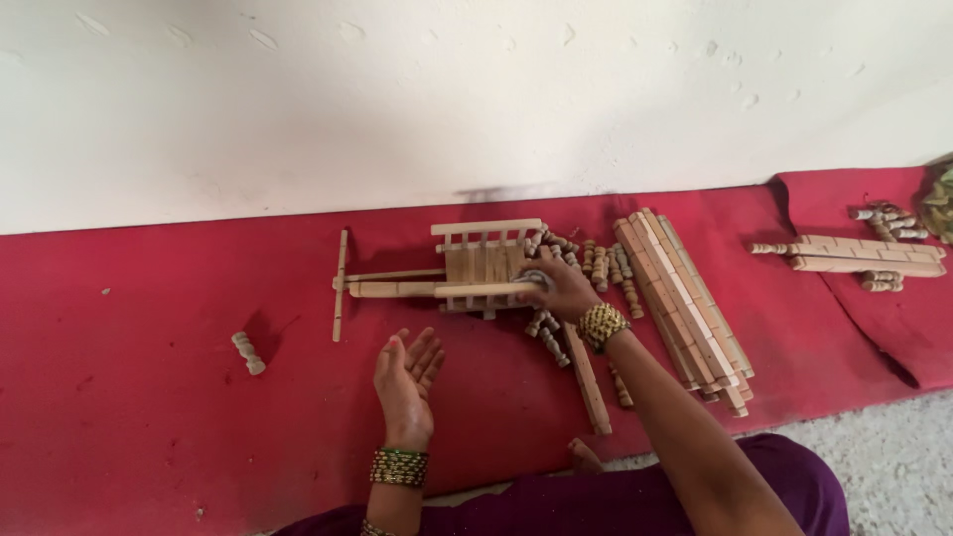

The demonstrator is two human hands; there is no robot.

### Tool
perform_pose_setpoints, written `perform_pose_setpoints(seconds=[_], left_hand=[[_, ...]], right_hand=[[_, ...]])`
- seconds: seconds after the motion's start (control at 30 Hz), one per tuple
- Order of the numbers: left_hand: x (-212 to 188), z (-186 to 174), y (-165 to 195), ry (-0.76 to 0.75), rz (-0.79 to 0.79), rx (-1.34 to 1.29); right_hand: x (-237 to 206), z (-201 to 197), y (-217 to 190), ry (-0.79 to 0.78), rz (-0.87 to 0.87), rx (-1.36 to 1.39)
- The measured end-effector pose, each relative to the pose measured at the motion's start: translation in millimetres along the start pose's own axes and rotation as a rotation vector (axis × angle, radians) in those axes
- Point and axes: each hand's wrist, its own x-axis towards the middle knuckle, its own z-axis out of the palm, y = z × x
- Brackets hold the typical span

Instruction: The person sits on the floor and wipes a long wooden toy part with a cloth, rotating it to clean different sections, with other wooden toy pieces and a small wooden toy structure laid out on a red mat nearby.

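Red mat (149, 427) below white wall; right hand (561, 290) fingers closed on wooden cart frame (476, 266), left hand (407, 385) open, empty.

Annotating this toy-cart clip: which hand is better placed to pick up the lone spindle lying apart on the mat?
Probably the left hand: open, palm up, nearer the lone spindle. The right hand rests on the wooden cart.

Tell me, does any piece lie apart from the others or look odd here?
Yes. One small turned wooden peg lies alone on the red mat, left of the left hand, far from the other pegs.
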Motion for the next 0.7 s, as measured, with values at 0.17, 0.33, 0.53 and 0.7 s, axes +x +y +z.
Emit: perform_pose_setpoints(seconds=[0.17,0.33,0.53,0.7], left_hand=[[-2,3,-3,-0.030,-0.004,0.022],[-2,2,-2,0.002,0.014,-0.002],[-2,9,-2,0.000,-0.012,0.038],[-3,10,2,0.045,-0.026,-0.030]], right_hand=[[0,-7,13,0.032,-0.240,-0.025],[16,-17,-5,0.138,0.131,-0.041],[50,22,-80,0.063,0.108,-0.169],[76,73,-128,-0.287,0.138,-0.724]])
